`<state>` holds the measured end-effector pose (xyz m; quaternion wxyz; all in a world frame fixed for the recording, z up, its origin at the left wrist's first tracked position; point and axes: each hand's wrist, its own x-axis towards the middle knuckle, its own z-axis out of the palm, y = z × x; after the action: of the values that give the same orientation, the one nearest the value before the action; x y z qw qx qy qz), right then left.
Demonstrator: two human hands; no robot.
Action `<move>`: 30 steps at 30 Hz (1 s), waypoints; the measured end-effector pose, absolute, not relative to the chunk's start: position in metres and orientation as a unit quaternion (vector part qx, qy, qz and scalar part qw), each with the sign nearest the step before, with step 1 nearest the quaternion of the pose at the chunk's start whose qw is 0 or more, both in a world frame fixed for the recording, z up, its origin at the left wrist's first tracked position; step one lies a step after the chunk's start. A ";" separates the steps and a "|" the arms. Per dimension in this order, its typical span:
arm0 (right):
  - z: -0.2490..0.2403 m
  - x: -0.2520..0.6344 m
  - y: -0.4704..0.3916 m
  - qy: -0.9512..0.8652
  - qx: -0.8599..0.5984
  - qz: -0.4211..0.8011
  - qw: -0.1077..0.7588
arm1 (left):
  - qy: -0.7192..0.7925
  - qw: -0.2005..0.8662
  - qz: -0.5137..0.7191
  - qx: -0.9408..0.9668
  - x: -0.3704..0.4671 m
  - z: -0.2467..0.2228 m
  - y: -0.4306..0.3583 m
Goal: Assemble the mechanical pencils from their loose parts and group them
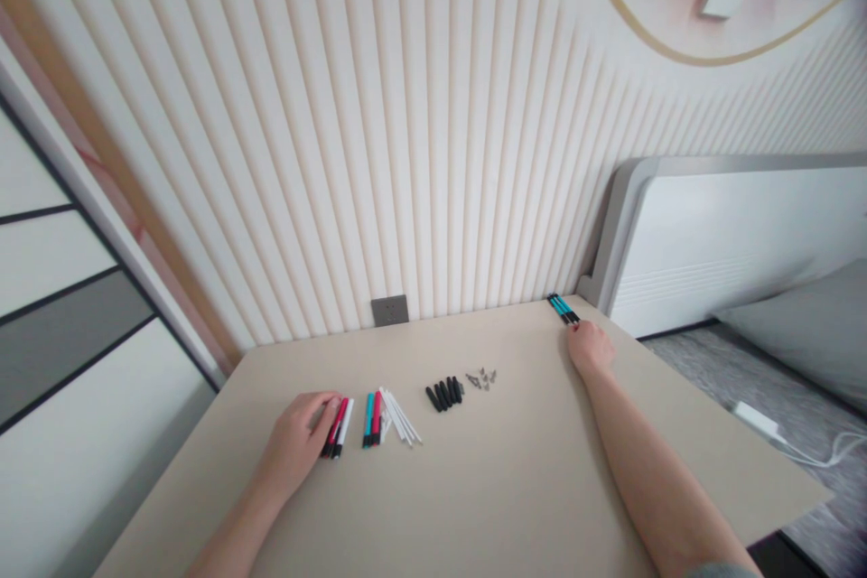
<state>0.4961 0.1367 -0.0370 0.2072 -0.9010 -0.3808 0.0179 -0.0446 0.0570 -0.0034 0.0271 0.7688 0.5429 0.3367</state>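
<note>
My left hand lies palm down on the beige table, its fingertips touching a small bunch of red and white pen barrels. Just right of them lie a teal and a red barrel and several thin white refill tubes. Further right sit several black caps and a few small metal tips. My right hand rests far out near the table's back right corner, fingertips at a pair of teal and black pens. Whether it grips them I cannot tell.
A ribbed white wall with a grey socket plate rises behind the table. A white headboard and grey bedding stand to the right. A white charger and cable lie on the floor. A panelled wardrobe door is at the left.
</note>
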 end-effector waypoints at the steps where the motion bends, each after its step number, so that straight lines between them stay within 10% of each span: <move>1: -0.037 0.497 0.137 -0.379 -0.902 0.019 0.207 | 0.544 0.028 0.337 0.768 -0.045 -0.004 0.057; 30: -0.021 0.444 0.112 -0.549 -0.761 -0.075 0.336 | 0.437 0.083 0.252 0.859 -0.031 0.012 0.035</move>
<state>0.4444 0.1119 -0.0214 0.3359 -0.7614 -0.5495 -0.0748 -0.0313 0.0347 0.0123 0.0832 0.8594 0.4371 0.2519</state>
